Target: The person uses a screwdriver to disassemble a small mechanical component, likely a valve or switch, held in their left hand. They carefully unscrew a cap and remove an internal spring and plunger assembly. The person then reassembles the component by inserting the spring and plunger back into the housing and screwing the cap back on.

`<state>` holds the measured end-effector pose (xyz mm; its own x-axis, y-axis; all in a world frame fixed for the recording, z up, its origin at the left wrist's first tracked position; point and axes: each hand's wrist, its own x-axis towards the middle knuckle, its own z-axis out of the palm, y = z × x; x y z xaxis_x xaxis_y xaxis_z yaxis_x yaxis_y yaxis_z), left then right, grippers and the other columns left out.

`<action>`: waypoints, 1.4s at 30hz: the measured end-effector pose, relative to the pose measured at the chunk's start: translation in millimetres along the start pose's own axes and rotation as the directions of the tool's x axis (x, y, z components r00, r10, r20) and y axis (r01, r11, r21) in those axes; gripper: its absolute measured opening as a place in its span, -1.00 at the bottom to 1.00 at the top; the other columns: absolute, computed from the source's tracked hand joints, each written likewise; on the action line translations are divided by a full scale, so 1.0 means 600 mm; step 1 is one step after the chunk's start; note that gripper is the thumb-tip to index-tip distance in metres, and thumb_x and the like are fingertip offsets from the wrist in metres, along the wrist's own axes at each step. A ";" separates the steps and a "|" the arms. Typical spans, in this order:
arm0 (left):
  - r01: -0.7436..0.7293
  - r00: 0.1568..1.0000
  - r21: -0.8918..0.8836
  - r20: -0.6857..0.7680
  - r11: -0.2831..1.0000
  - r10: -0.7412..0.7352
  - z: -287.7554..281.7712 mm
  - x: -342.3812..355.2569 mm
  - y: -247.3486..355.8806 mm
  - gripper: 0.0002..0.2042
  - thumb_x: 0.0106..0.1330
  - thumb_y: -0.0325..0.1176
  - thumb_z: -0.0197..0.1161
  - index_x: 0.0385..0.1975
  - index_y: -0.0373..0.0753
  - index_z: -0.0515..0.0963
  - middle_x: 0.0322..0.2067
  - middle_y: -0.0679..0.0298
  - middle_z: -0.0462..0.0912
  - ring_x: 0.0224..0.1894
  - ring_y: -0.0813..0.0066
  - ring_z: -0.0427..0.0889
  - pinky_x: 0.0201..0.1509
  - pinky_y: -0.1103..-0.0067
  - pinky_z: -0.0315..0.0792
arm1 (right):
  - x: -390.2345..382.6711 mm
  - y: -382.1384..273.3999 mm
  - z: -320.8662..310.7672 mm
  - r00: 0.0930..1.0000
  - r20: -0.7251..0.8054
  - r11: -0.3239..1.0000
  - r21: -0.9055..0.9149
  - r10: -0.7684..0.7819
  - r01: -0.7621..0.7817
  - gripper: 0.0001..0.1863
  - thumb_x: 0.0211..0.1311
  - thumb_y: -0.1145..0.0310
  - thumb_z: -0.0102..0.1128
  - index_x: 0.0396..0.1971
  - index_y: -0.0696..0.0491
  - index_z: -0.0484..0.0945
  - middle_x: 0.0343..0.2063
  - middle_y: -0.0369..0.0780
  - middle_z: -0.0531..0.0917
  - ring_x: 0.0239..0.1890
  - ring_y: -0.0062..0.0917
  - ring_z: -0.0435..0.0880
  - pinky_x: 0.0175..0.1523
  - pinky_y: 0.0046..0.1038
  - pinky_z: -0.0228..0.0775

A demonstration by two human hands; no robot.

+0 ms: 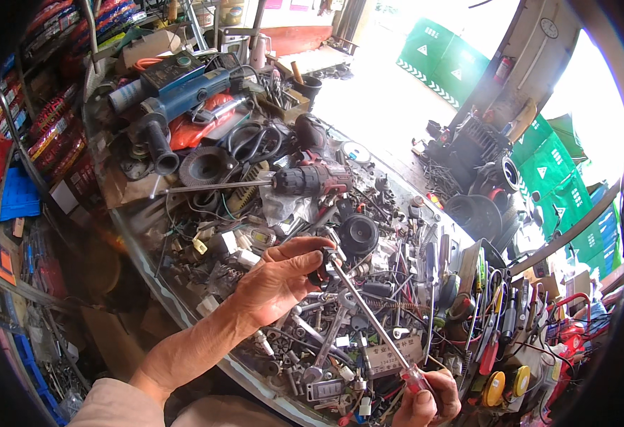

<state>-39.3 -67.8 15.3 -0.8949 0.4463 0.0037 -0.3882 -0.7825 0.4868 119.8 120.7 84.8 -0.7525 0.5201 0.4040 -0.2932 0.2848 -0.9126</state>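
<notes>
My left hand (283, 279) is closed around a small black part (319, 275) with a bit of bright metal at its top, raised over the cluttered bench. Most of that part is covered by my fingers, so its kind is unclear. Low in the picture, my right hand (433, 400) grips the clear red handle of a long screwdriver (372, 315). The shaft slants up and left, and its tip meets the metal end of the black part. Below the shaft lie an open-ended wrench (332, 333) and a printed card (394, 356).
A cordless drill (319, 179) with a long bit lies beyond my left hand. Behind it are an angle grinder (191, 92), a flap disc (203, 166) and black-handled scissors (253, 142). Small parts cover the bench. Pliers and screwdrivers crowd a holder (493, 252) at right.
</notes>
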 end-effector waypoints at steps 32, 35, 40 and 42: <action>0.014 1.000 0.025 -0.007 1.000 -0.013 0.008 -0.003 0.006 -0.76 0.29 -0.47 0.22 -0.05 -0.25 0.57 -0.21 0.23 0.67 -0.18 0.56 0.62 -0.15 0.66 0.53 | -0.001 0.012 -0.008 0.979 -0.076 0.981 0.035 0.191 -0.189 -0.71 0.10 0.31 0.13 -0.43 0.29 0.56 -0.67 -0.28 0.49 -0.69 -0.76 0.33 -0.60 -0.75 0.05; -0.022 0.999 0.142 -0.034 0.990 0.028 0.011 -0.005 0.009 -0.76 0.26 -0.48 0.25 -0.07 -0.25 0.59 -0.22 0.25 0.68 -0.23 0.59 0.64 -0.26 0.73 0.52 | 0.003 0.017 -0.010 0.986 -0.077 0.989 0.037 0.146 -0.144 -0.70 0.11 0.29 0.11 -0.44 0.29 0.55 -0.70 -0.29 0.47 -0.72 -0.77 0.30 -0.63 -0.74 0.01; -0.075 0.991 0.404 -0.069 0.912 0.112 0.024 -0.008 0.012 -0.78 0.26 -0.49 0.25 -0.10 -0.26 0.60 -0.27 0.29 0.69 -0.33 0.67 0.63 -0.35 0.76 0.52 | 0.005 0.015 -0.010 0.989 -0.092 0.993 0.030 0.119 -0.117 -0.73 0.08 0.35 0.12 -0.48 0.32 0.54 -0.67 -0.29 0.48 -0.74 -0.78 0.26 -0.63 -0.77 -0.02; -0.056 0.991 0.418 -0.087 0.907 0.102 0.029 -0.010 0.014 -0.78 0.27 -0.53 0.23 -0.10 -0.24 0.61 -0.27 0.29 0.69 -0.32 0.69 0.62 -0.30 0.76 0.52 | 0.003 0.019 -0.015 0.991 -0.075 0.993 0.046 0.113 -0.110 -0.75 0.06 0.37 0.13 -0.47 0.32 0.54 -0.66 -0.29 0.49 -0.73 -0.78 0.26 -0.63 -0.78 -0.03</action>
<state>-33.5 -69.5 34.7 -0.9454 0.3252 -0.0224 -0.2093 -0.5530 0.8065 120.5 132.0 75.9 -0.7343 0.6080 0.3018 -0.2354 0.1889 -0.9534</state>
